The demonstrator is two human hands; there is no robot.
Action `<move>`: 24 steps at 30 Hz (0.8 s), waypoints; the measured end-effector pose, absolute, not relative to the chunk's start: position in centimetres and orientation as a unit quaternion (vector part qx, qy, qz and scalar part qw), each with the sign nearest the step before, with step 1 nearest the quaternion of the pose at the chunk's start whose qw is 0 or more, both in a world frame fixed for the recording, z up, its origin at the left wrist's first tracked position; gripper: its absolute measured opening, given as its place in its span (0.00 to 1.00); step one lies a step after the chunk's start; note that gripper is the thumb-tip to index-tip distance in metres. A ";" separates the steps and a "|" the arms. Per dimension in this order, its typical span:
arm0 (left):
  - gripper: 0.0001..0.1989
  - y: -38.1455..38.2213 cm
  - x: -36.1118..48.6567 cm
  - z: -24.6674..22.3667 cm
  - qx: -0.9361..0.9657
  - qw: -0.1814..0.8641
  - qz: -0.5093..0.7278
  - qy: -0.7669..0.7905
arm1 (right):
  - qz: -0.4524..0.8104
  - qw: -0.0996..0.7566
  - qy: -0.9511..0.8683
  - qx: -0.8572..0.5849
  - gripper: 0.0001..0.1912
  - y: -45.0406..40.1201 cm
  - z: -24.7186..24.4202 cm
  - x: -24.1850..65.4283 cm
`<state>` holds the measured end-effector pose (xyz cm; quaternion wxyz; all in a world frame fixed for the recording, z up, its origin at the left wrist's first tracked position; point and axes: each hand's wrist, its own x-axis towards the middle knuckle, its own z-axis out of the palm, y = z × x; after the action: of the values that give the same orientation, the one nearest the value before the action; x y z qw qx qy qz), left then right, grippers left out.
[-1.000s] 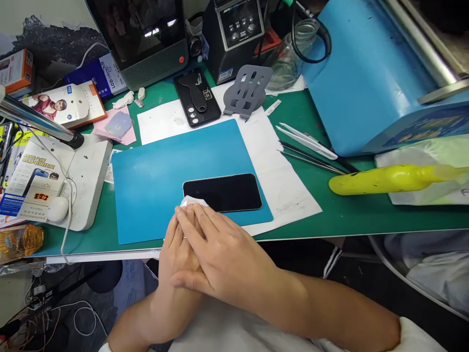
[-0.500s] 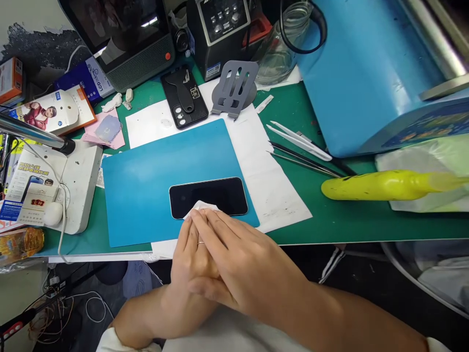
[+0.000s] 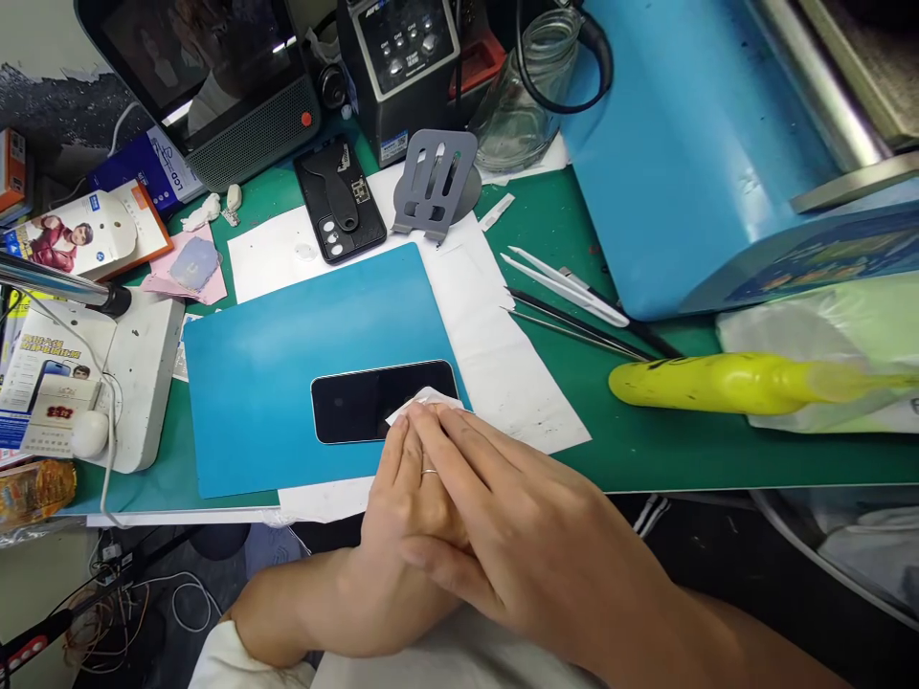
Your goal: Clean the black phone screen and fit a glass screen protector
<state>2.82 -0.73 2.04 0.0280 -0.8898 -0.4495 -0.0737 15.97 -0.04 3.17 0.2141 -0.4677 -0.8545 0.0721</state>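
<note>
Looks forward and steeply down from the wearer's head, close over the worktop, reaching from the shirt front at the bottom edge to the wall at upper left.

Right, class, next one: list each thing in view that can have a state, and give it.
phone, flat, screen dark, partly covered
white wipe, on the phone, under the hands
left hand, beneath the right
right hand, laid over the left
yellow bottle, on its side
grey stand, unfolded
desktop screen, dark, with reflections
</note>
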 end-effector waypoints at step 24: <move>0.29 1.9 0.7 0.9 -0.880 -0.030 0.002 -0.473 | 0.030 0.177 -0.866 -0.466 0.42 2.5 1.8 13.0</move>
<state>0.69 1.90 0.86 -0.0302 -0.8805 -0.4732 0.0022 13.02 2.54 1.81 0.1769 -0.4659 -0.8664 0.0304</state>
